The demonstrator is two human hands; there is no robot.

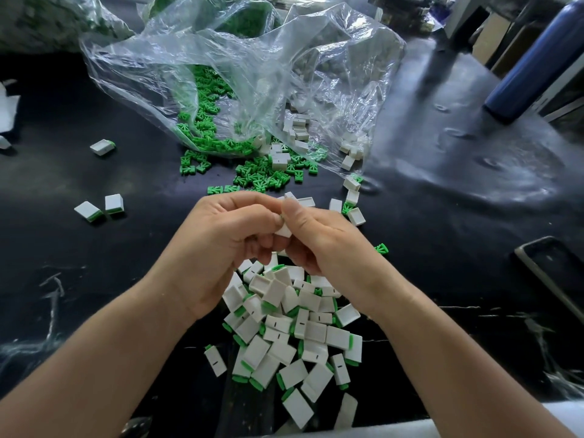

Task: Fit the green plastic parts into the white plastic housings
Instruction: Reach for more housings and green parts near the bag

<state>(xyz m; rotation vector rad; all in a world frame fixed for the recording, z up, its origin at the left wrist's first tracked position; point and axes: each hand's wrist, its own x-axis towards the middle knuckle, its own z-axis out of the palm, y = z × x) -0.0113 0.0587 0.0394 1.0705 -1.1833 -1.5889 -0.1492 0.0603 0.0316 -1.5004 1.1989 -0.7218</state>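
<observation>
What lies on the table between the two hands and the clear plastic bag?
Head view: loose green parts and a few white housings, scattered on the black table.

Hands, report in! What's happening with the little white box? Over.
Left hand and right hand pinch one white housing. Assembled pile below them. Nothing in the way.
</observation>
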